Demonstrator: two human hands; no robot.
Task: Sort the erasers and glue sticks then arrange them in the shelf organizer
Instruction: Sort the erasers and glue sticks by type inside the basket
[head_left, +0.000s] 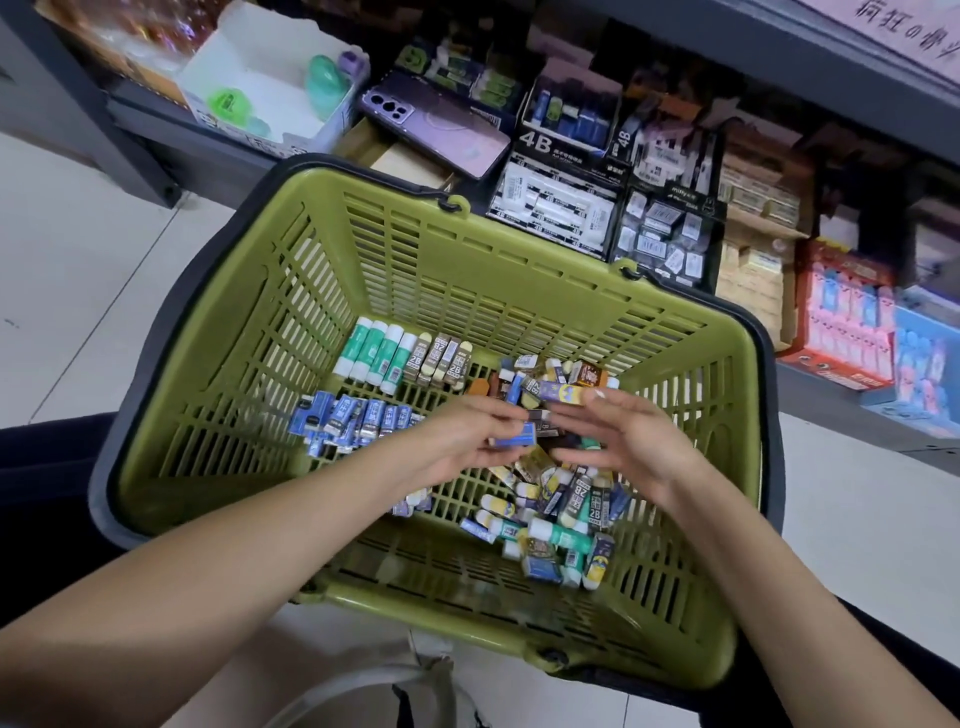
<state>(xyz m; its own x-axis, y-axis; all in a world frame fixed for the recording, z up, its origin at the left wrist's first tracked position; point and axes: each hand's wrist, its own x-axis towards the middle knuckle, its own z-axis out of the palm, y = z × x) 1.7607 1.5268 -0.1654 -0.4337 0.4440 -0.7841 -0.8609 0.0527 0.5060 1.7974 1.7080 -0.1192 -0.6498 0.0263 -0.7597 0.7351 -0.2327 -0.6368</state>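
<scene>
A green plastic basket (291, 291) holds the goods. At its far left, several green-and-white glue sticks (375, 354) lie in a row beside several brown 2B erasers (441, 360). Several blue erasers (349, 418) are lined up nearer me on the left. A mixed heap of erasers and glue sticks (558, 499) fills the right half. My left hand (467, 436) pinches a blue eraser (514, 435) above the heap. My right hand (628, 441) hovers beside it with fingers spread and curved, holding nothing I can see.
Behind the basket, the shelf (779, 395) carries open boxes of erasers, one marked 4B (563, 140). A purple phone (436, 124) lies on a box, and a white box (270, 98) with green items stands at the left. White floor tiles surround the basket.
</scene>
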